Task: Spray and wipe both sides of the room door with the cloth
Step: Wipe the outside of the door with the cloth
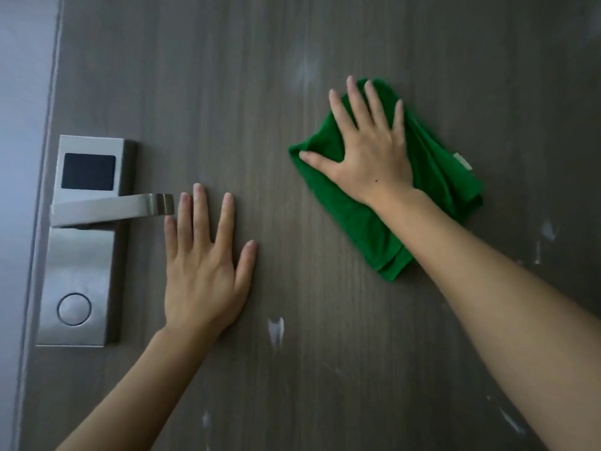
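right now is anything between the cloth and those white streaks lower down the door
Nothing visible. The right hand presses the cloth flat on the door; bare door lies between it and the streaks. The left hand rests off to the side.

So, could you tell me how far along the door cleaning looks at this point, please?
Spraying on this side looks done: white foam streaks sit on the door. Wiping is in hand: the right hand presses the green cloth flat, while the left hand rests beside the lock handle. Left: the lower streaks, and the far side, unseen here.
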{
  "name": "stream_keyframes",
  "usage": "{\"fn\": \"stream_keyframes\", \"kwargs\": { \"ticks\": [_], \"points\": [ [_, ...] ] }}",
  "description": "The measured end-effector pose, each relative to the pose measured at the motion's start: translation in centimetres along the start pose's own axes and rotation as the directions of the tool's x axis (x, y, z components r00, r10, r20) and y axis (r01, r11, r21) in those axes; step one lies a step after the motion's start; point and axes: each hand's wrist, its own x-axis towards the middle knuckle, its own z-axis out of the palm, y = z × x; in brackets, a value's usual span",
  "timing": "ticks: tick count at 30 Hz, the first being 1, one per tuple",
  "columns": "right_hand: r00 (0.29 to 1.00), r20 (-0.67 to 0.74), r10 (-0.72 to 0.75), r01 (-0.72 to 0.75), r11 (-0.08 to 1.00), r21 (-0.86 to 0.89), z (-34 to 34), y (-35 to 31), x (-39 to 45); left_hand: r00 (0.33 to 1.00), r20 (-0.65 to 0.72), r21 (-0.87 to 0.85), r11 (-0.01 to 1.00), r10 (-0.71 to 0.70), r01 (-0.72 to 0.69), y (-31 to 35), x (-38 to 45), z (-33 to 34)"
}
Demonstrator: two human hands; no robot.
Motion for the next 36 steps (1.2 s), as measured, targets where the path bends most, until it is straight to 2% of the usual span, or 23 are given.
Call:
{"fn": "stream_keyframes", "kwargs": {
  "ticks": [4,10,14,16,20,24,26,31,36],
  "points": [
    [1.0,-0.009,0.012,-0.012,0.999,0.03,-0.1,-2.1,-0.4,1.0,-0.008,-0.005,1.0,0.017,-0.017,-0.1,0.0,0.1],
    [0.97,-0.038,-0.239,0.24,0.97,0.031,1.4,-6.4,-3.6,1.0,-0.029,0.016,1.0,0.009,-0.009,0.0,0.0,0.2],
    [0.944,-0.033,-0.33,0.331,0.943,0.033,1.5,-3.9,-4.9,0.999,-0.041,0.011,1.0,0.004,-0.003,0.2,-0.1,0.1],
    [0.969,-0.039,-0.242,0.244,0.969,0.035,1.2,-1.2,-5.0,0.999,-0.034,0.01,1.0,-0.001,0.001,0.2,0.0,0.0],
    [0.997,-0.051,0.053,-0.049,0.997,0.067,1.0,2.7,-4.7,1.0,-0.03,0.017,1.0,-0.009,0.01,0.2,0.0,0.1],
    [0.989,-0.06,0.135,-0.129,0.986,0.106,0.9,0.5,-5.0,1.0,-0.025,0.015,1.0,-0.006,0.006,0.1,0.0,0.1],
    [0.996,-0.045,0.076,-0.071,0.992,0.102,1.2,-1.3,-6.1,1.0,-0.03,0.011,1.0,-0.003,0.003,0.1,0.1,0.2],
    [0.983,-0.051,-0.175,0.179,0.979,0.097,2.7,-6.5,-12.5,1.0,-0.014,-0.032,0.999,-0.017,0.016,0.1,0.2,-0.5],
    [0.916,-0.165,-0.366,0.401,0.856,0.327,4.8,-10.9,-19.9,1.0,0.004,-0.022,1.0,-0.017,0.017,0.2,0.2,-1.0]
  ]
}}
